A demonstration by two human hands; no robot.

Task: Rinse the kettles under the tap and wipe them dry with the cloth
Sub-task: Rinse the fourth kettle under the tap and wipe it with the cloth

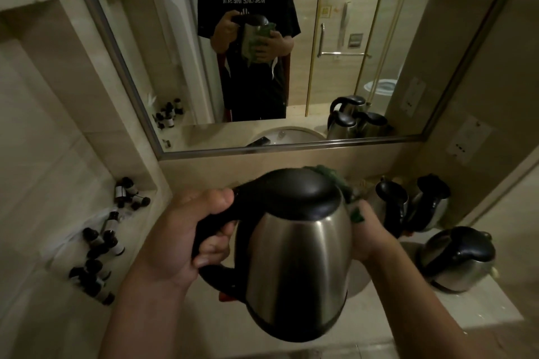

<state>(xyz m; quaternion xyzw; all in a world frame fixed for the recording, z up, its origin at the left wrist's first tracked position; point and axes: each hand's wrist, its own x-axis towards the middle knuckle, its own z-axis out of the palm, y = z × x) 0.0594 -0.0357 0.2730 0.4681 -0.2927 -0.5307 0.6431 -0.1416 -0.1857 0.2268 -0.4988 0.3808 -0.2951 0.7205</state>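
Item: steel kettle [294, 245], held upright mid-air at centre frame, lid on, its handle pointing to 9 o'clock and its spout side to 3 o'clock. Left hand [186, 230] has fingers curled tight round the handle; right hand [370, 230], at 3 o'clock of the body, presses the green cloth [354, 213] against the far wall. Likely next wipe runs around the body, which the right hand is nearer to; three more kettles [458, 259] stand on the counter [481, 309] at 3 o'clock.

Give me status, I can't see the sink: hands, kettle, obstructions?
Left hand grips kettle handle. Right hand presses green cloth against its far side. Three more kettles on counter at right, clear.
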